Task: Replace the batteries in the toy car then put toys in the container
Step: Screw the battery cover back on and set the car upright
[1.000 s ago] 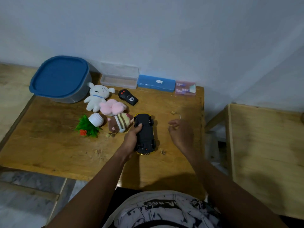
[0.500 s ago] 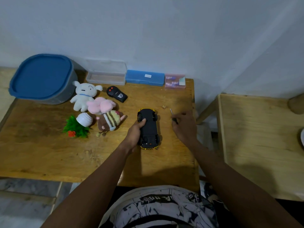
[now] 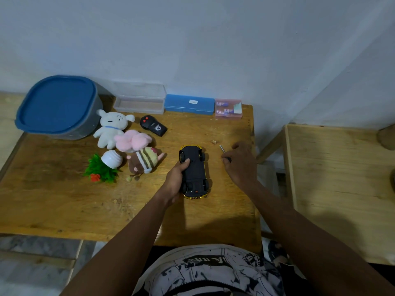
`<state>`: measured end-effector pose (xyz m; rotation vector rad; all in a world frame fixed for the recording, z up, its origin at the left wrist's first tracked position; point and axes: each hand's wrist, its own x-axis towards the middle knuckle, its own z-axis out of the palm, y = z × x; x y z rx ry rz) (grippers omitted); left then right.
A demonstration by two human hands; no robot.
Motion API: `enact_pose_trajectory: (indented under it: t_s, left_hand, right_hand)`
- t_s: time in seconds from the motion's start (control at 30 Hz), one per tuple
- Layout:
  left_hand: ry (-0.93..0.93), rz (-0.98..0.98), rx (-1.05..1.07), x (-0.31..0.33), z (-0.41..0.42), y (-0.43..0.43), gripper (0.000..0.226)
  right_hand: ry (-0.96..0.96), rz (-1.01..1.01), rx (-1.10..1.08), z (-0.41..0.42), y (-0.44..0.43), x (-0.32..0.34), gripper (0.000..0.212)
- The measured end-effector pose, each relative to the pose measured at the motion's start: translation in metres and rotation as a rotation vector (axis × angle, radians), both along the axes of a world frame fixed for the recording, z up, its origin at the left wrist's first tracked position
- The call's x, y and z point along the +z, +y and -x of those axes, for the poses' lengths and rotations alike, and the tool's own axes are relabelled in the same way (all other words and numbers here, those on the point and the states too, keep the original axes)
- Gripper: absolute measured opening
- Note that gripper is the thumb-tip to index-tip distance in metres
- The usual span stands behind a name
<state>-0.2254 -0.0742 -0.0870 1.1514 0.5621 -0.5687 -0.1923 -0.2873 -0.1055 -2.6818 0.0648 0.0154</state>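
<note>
The left hand (image 3: 175,182) is closed along the side of the upturned black-and-yellow toy car (image 3: 194,171), thumb on its underside, on the wooden table (image 3: 64,201). Just right of the car, the right hand (image 3: 240,162) pinches a small metal screwdriver (image 3: 223,151). Far left of both hands stands the grey container with a blue lid (image 3: 58,106), plush toys (image 3: 128,144) between

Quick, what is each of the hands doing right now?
Left hand: closed on the upside-down toy car, pinning it to the table.
Right hand: closed around a small screwdriver.
</note>
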Motion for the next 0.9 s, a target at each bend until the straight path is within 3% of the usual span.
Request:
enact_pose_trajectory:
  t_s: [0.9]
  left_hand:
    - [0.06, 0.043, 0.058, 0.0012, 0.0028, -0.0014, 0.043]
  right_hand:
    - [-0.105, 0.031, 0.075, 0.0056, 0.0047, -0.007, 0.007]
